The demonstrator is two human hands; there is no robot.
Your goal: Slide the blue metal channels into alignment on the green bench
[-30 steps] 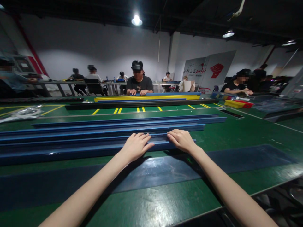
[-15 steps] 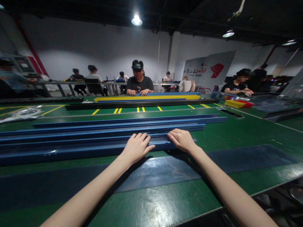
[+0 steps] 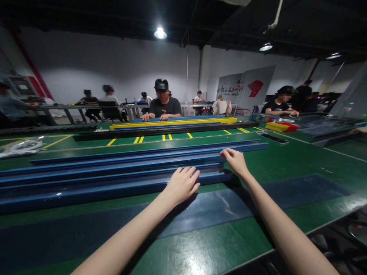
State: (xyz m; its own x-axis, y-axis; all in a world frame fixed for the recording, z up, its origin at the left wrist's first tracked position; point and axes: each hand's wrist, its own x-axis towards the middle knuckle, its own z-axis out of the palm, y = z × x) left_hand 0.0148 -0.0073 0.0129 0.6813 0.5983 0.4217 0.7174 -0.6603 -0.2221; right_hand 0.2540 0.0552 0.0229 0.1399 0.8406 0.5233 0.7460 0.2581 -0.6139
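At the frame's centre, the left hand (image 3: 182, 185) is laid part-open, fingers loosely spread, over the nearest blue channel (image 3: 94, 194), which is stretched from the left edge. Right of centre, the right hand (image 3: 235, 161) is curled; whether anything is pinched cannot be told. Below, a translucent sheet (image 3: 203, 210) is spread on the green table (image 3: 304, 158).

We see our nearest blue channel (image 3: 86, 194), long, straight and glossy, flat on the desk (image 3: 289, 164), its trough upward, stretching from beyond the view's edge near eight-thirty to an end around four o'clock. Similar blue channels (image 3: 86, 173) lie roughly parallel at its twelve o'clock.
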